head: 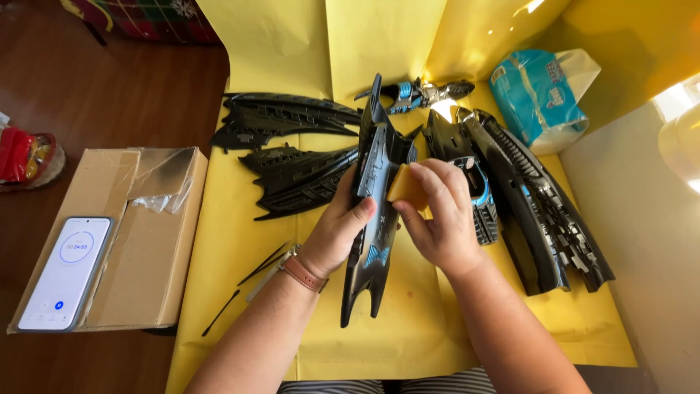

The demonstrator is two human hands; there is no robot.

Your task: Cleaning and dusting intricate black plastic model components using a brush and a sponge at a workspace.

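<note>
My left hand (337,228) grips a long black plastic toy body piece (373,182) with blue accents, holding it upright over the yellow paper (240,241). Pinched in the fingers of my right hand (437,215) is a small yellow-orange sponge (405,188), pressed against the side of that piece. A brown strap sits on my left wrist.
Two black wing-shaped parts (292,117) lie at the upper left and larger black hull pieces (532,204) on the right. A small figure (419,93) and a blue tissue pack (538,91) are at the back. Thin black rods (248,281), a cardboard box (138,241) and a phone (67,271) sit left.
</note>
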